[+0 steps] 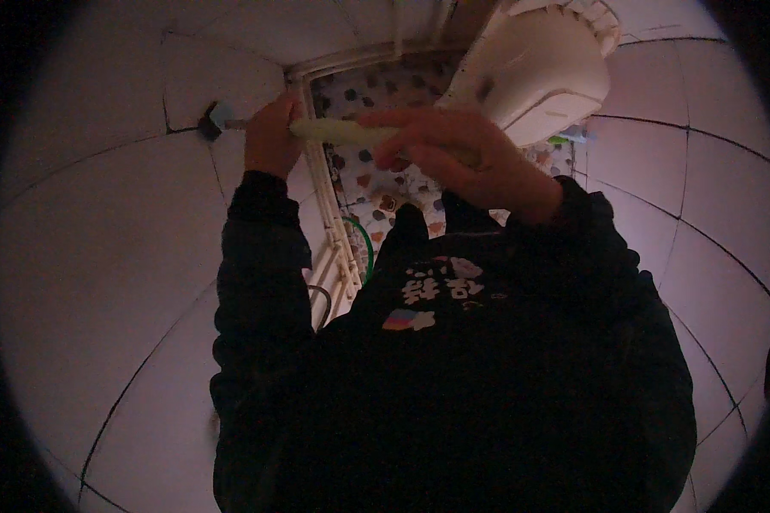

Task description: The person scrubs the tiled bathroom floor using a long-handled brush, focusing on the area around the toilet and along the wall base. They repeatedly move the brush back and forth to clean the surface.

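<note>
A long-handled tool with a pale yellow-green handle point(340, 131) lies across the view between my two hands. My left hand point(273, 138) closes around it near the tiled wall. Past that hand, a thin shaft point(234, 124) runs to a small dark and pale-blue head point(214, 120), which appears close to the wall; the dim light hides whether it touches. My right hand point(449, 144) grips the other end of the handle, its index finger stretched along the top. The far tip of the handle is hidden under my right palm.
A large white fixture point(539, 70) stands ahead at the right. Pale pipes point(324, 186) run along the left wall's base. A green hose point(367, 247) curves over the speckled floor point(366, 173) by my feet. Tiled walls point(641, 147) rise on both sides.
</note>
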`<state>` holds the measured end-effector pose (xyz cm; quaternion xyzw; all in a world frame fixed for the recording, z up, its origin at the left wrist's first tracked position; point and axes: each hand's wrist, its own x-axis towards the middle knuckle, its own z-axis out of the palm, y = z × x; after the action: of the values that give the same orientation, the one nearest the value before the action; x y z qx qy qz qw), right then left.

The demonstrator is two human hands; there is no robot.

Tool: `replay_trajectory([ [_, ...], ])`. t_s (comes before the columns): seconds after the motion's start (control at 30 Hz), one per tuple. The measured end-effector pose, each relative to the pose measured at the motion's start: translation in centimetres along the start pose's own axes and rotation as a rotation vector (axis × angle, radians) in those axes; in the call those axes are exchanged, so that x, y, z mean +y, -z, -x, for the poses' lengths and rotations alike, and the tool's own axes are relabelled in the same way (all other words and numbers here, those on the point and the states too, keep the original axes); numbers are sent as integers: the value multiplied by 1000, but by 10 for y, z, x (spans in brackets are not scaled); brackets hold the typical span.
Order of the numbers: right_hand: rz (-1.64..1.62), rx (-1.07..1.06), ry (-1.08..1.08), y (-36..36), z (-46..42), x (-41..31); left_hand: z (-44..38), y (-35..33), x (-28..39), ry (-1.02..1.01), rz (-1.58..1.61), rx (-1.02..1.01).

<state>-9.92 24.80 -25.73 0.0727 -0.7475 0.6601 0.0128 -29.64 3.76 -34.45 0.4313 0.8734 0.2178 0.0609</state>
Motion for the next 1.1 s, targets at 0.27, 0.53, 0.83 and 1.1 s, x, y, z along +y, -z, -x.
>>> replay_trajectory([
  [0.27, -533, 242, 52, 33, 15, -10, -40, 48, 47, -95, -142, 105],
  [0.53, -220, 77, -67, 1, 9, 30, 6, -17, -8, -157, -81, -13],
  [0.83, -468, 51, -139, 52, 27, -19, -5, 36, 66, 35, -151, -161],
  [1.1, 87, -82, 62, -35, 13, 17, 40, -23, -27, -3, -106, -65],
])
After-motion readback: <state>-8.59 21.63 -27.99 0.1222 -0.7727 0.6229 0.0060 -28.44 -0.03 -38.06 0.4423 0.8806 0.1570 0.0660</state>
